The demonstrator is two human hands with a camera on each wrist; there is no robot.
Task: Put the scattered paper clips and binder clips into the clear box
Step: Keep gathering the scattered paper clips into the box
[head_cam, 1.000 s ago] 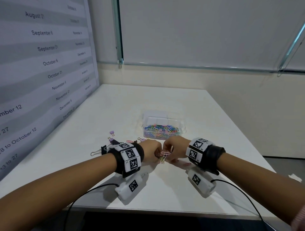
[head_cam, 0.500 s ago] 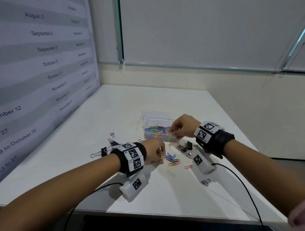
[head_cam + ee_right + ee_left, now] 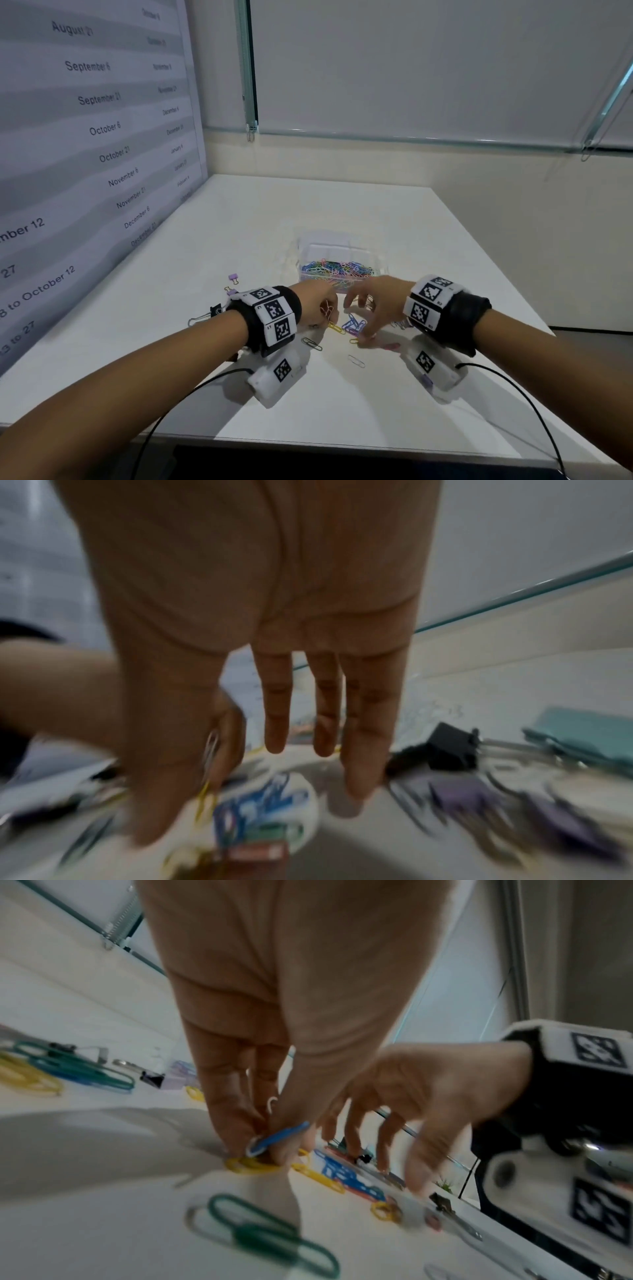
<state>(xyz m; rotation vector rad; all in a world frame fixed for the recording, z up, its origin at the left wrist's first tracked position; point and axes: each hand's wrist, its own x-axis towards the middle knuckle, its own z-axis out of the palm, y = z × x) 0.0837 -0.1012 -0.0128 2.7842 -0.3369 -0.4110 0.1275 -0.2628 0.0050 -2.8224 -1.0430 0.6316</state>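
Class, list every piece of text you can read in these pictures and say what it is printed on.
All on the wall chart:
"August 21"
"September 6"
"September 21"
"October 6"
"October 21"
"November 6"
"November 21"
"December 6"
"to October 12", cut off at the edge.
The chart's small right column is too blurred to be sure of.
The wrist bands carry only square code markers.

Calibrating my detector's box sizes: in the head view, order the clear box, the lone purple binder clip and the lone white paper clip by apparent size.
1. clear box
2. white paper clip
3. purple binder clip
The two clips look nearly alike, and the paper clip lies nearer the camera, so their order is unsure.
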